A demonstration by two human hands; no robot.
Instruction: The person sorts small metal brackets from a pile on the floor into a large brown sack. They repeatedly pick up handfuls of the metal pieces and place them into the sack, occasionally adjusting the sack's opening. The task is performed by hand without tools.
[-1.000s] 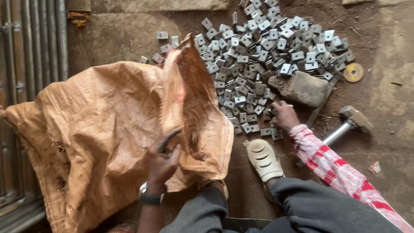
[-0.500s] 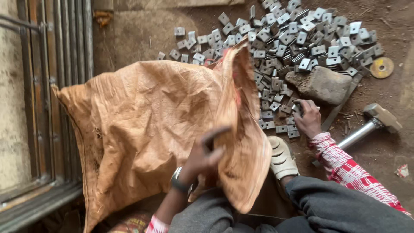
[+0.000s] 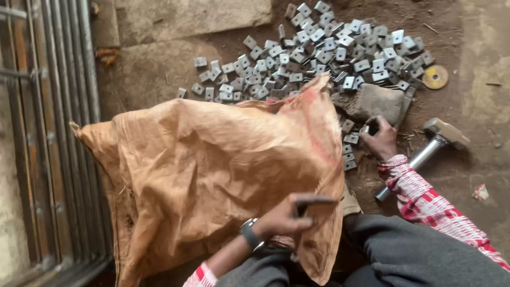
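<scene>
By my knee a hammer (image 3: 425,151) lies on the dirt floor (image 3: 478,79), a yellow disc (image 3: 435,77) beyond it. A grey stone (image 3: 378,102) sits nearby; metal bars (image 3: 53,133) run along my left.

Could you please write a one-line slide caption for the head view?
Left hand grips brown sack; right hand reaches small metal brackets beside a hammer.

Sack (image 3: 212,175) fills the centre and blocks the left side up to the grille (image 3: 48,138). Bracket pile (image 3: 329,53), stone (image 3: 377,101) and hammer (image 3: 425,151) crowd the right hand (image 3: 380,141). Bare floor far right beside disc (image 3: 434,77).
</scene>
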